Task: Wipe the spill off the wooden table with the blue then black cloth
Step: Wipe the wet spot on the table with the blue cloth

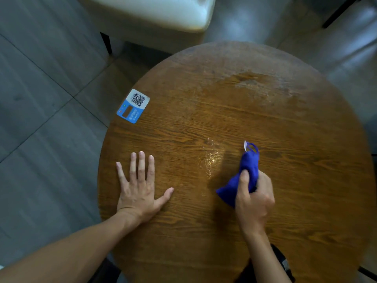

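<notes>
My right hand (254,198) grips a bunched blue cloth (247,167) over the round wooden table (285,129); the cloth's loop and white tag stick out past my fingers. A wet glistening spill (211,160) lies just left of the cloth. A larger wet patch (263,86) spreads across the far side of the table. My left hand (139,186) rests flat on the table near its left edge, fingers spread, holding nothing. No black cloth is in view.
A blue and white QR-code sticker (133,106) sits on the table's left rim. A pale cushioned seat (155,15) stands beyond the table. Grey tiled floor (40,99) surrounds it. Something dark (282,260) shows under my right forearm at the near edge.
</notes>
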